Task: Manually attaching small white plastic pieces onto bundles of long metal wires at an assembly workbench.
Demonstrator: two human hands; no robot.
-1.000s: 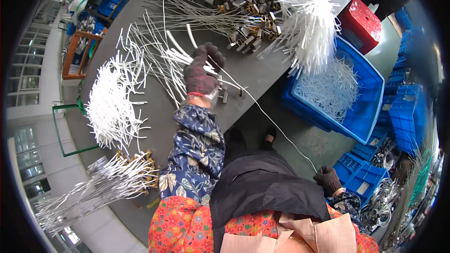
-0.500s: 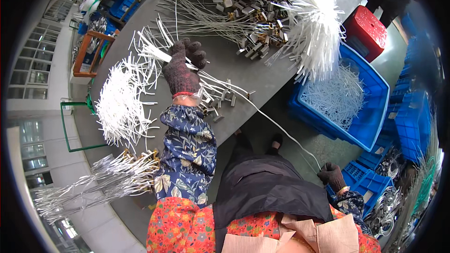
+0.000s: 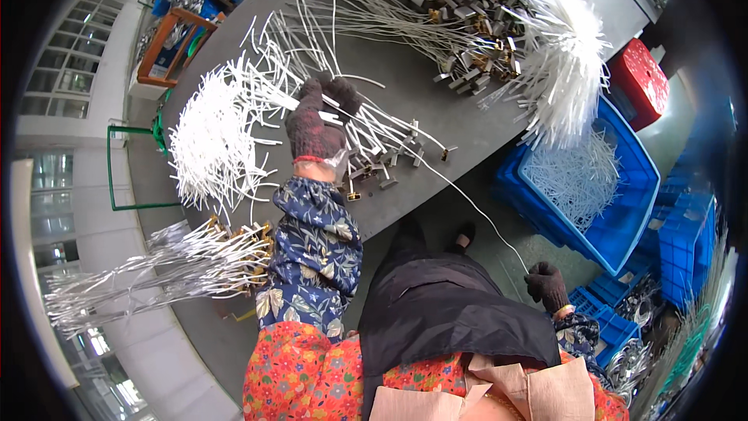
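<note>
My left hand (image 3: 318, 126), in a dark knit glove, is closed around a bundle of white wires (image 3: 382, 126) above the grey table. Small metal end pieces (image 3: 382, 168) on these wires rest by the table's near edge. One long white wire (image 3: 477, 208) stretches from the bundle past the edge to my gloved right hand (image 3: 548, 284), whose fingers are closed on it out to the right. Just left of my left hand lies a heap of white tubes or wire pieces (image 3: 210, 140). Where the fingers wrap the bundle, the strands are partly hidden.
Wires with metal blocks (image 3: 475, 0) are piled at the table's far side, beside a sheaf of clear-white strands (image 3: 557, 62). A blue crate (image 3: 635, 210) with white pieces stands right, near a red stool (image 3: 640, 82). Another wire bundle (image 3: 164, 273) overhangs the left edge.
The view has shifted, so the table and crate appear farther right. Both hands keep their hold, and the long wire still runs between them.
</note>
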